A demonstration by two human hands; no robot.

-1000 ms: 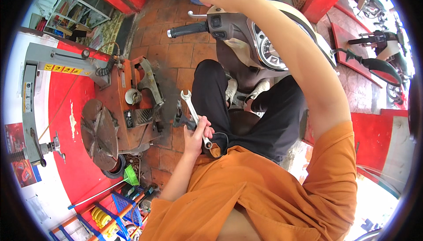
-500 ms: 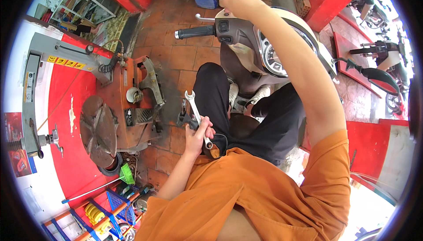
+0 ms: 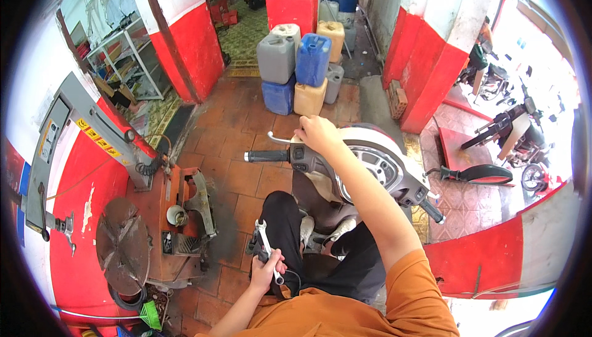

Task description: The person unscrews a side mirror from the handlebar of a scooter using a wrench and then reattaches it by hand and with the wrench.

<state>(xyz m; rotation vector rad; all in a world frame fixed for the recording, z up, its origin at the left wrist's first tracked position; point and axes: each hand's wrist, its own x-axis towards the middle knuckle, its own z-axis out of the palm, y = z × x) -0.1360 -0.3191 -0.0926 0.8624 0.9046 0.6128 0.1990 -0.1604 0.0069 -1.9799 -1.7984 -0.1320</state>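
Note:
I am astride a brown and cream scooter (image 3: pixel 314 198) with a round dial (image 3: pixel 373 163). My left hand (image 3: pixel 266 269), low by my left thigh, is closed around a combination wrench (image 3: pixel 264 238), its open jaw pointing up. A dark part with a metal tip (image 3: pixel 253 241) sticks out beside the wrench from the same hand; its kind is unclear. My right hand (image 3: pixel 319 133) reaches forward to the left handlebar, just above the switch block (image 3: pixel 300 157) and beside the brake lever (image 3: pixel 279 139). Its fingers are bent together, and whatever they hold is hidden.
An orange tyre-changing machine (image 3: pixel 185 213) with a round turntable (image 3: pixel 123 244) stands at left. Several plastic jerrycans (image 3: pixel 313 59) are stacked ahead. A red and white pillar (image 3: pixel 431 65) rises at right. A mirror (image 3: pixel 478 175) juts from the scooter's right side; parked motorbikes (image 3: pixel 518 121) stand beyond.
The view has tilted up, bringing more of the jerrycans into sight. My right hand has come closer to the left handlebar. The wrench stays in my left hand.

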